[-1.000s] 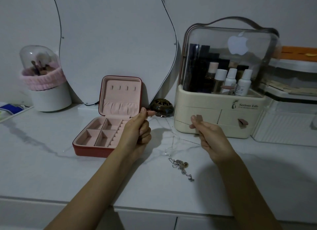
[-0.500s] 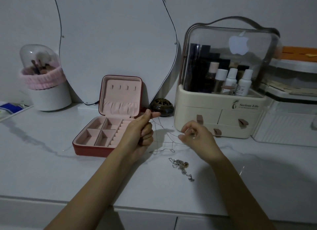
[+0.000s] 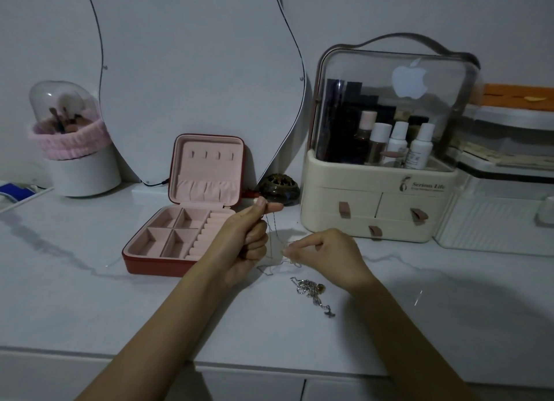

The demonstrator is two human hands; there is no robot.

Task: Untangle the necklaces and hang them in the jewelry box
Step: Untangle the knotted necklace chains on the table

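Necklace chain [image 3: 271,239], thin and silvery, hangs between both hands above the counter [image 3: 90,304]: the left hand [image 3: 244,239] pinches its top end, and the right hand [image 3: 325,255] pinches it lower down. At 5 o'clock from them lies a tangled necklace heap [image 3: 310,289]; the open jewelry box [image 3: 183,230] sits at 9 o'clock.

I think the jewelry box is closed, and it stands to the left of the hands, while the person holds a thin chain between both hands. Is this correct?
Not quite: the head view shows the jewelry box open, its lid upright and the pink compartments showing. The rest holds: it stands left of the hands, and the left hand and right hand hold the thin chain between them.
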